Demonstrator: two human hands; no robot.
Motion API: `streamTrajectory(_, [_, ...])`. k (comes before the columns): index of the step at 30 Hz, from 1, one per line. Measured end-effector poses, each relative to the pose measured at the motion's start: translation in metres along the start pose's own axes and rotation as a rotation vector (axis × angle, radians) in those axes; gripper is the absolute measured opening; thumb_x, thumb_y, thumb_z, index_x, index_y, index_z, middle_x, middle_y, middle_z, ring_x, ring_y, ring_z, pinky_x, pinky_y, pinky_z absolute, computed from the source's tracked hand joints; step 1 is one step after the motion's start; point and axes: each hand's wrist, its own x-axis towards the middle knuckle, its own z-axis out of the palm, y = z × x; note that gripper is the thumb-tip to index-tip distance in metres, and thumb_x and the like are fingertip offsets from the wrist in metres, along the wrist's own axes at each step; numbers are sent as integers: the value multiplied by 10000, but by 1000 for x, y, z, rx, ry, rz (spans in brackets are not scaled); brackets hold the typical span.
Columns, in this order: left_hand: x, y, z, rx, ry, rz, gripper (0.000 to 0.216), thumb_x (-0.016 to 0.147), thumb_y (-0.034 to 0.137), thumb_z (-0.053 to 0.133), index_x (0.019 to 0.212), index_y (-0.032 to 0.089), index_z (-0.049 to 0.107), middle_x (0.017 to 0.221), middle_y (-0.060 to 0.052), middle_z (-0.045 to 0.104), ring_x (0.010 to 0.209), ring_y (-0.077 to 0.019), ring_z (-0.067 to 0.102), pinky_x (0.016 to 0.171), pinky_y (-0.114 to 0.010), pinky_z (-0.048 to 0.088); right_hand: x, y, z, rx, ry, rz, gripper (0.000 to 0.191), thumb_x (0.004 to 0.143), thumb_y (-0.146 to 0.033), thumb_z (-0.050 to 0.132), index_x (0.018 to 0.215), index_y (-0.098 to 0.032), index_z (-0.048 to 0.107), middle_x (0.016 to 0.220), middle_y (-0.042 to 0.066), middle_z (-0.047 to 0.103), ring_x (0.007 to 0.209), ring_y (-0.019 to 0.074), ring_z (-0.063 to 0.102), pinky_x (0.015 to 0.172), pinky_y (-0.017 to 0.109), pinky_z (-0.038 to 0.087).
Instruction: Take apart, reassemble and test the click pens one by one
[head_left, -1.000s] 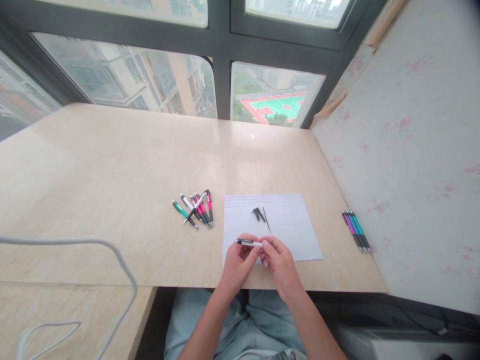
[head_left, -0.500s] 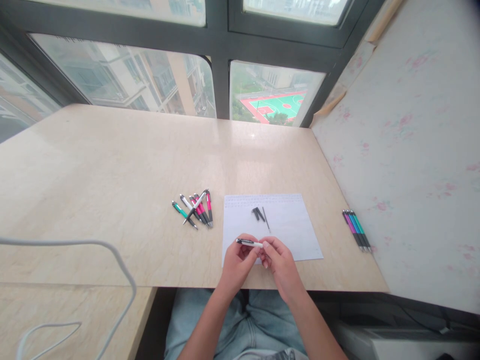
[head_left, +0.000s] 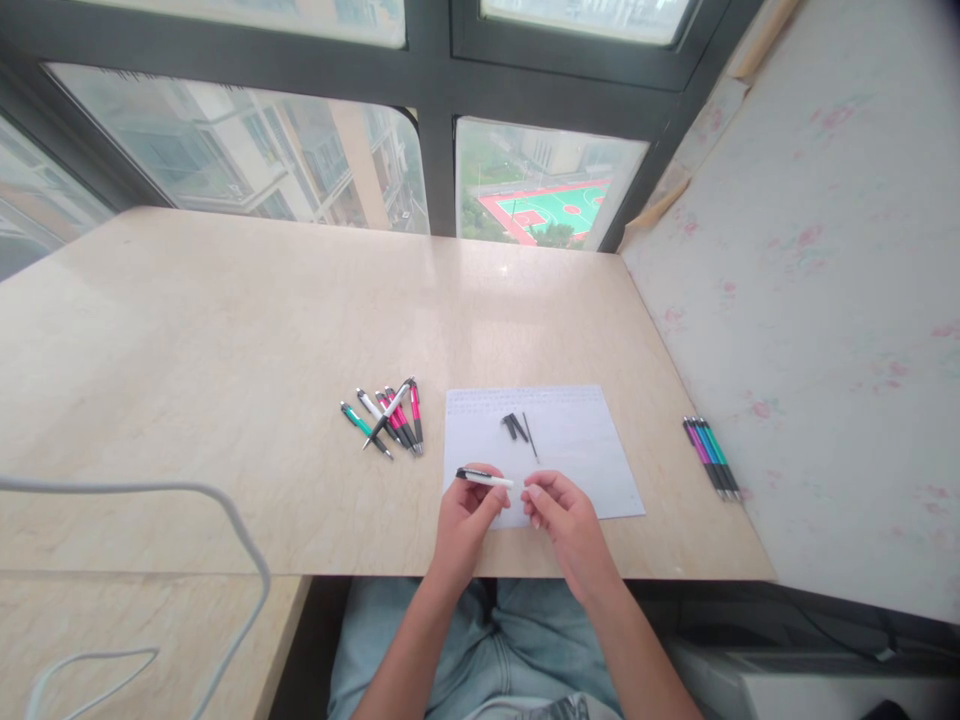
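Note:
My left hand [head_left: 469, 515] is closed on a white pen barrel [head_left: 486, 478] with a black clip end pointing left. Just right of the barrel's bare end, my right hand [head_left: 559, 505] is closed in a pinch; whatever small thing lies between its fingertips is too small to make out. Both hands are over the near part of a white sheet of paper [head_left: 592, 450] with writing along its top. On the sheet lie black pen grips [head_left: 514, 427] and a thin dark refill [head_left: 531, 437], just beyond my fingers.
Left of the paper is a loose pile of pens [head_left: 394, 415] in green, white and pink. A row of purple, blue and green pens [head_left: 711, 458] lies by the wall at right. A white cable [head_left: 232, 510] loops over the table [head_left: 225, 330] at left.
My left hand has moved slightly left with the white barrel. A gap has opened between the barrel's end and my right fingertips, which touched it before.

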Motion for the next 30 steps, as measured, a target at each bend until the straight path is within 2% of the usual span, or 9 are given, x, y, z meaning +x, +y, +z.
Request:
streamTrajectory(6, [2,-2,-1,-56,-11,5,227,777,319,735,924,167,652,774,-21,632,687,-147,571,650,-266,424,15,-11,-25,-238,129,-128,268,791,-405,692,939,-181,700,794,52,688,734,187,613,638,300,489])
streamTrajectory(12, [2,-2,-1,-74,-21,-3,219,777,315,735,918,169,653,764,-14,624,689,-140,561,654,-264,414,33,-15,-43,-452,195,-254,307,848,-452,605,970,-178,670,855,82,725,775,214,679,724,361,542])
streamTrajectory(16, [2,-2,-1,-62,-11,-13,234,766,328,742,916,170,655,743,-15,629,682,-146,561,643,-265,404,47,-15,-42,-672,208,-319,272,874,-422,561,935,-183,676,861,86,731,762,219,689,737,369,535])
streamTrajectory(24, [3,-4,-2,-58,-31,-13,232,779,328,730,932,170,654,740,-18,630,697,-154,573,655,-270,410,73,-17,-23,-1089,207,-518,239,899,-290,471,876,-191,688,872,84,708,808,217,619,775,347,455])
streamTrajectory(27, [3,-5,-3,-56,-32,-17,234,782,330,727,938,172,652,745,-17,635,694,-154,578,655,-272,410,73,-18,-21,-1062,221,-543,250,903,-286,464,907,-189,694,897,86,710,803,212,618,762,338,457])
streamTrajectory(30, [3,-5,-3,-56,-40,-22,231,787,325,724,944,172,649,734,-15,637,694,-154,579,654,-267,409,64,-20,-22,-897,251,-554,279,920,-307,448,945,-177,694,924,91,721,808,207,642,738,323,481])
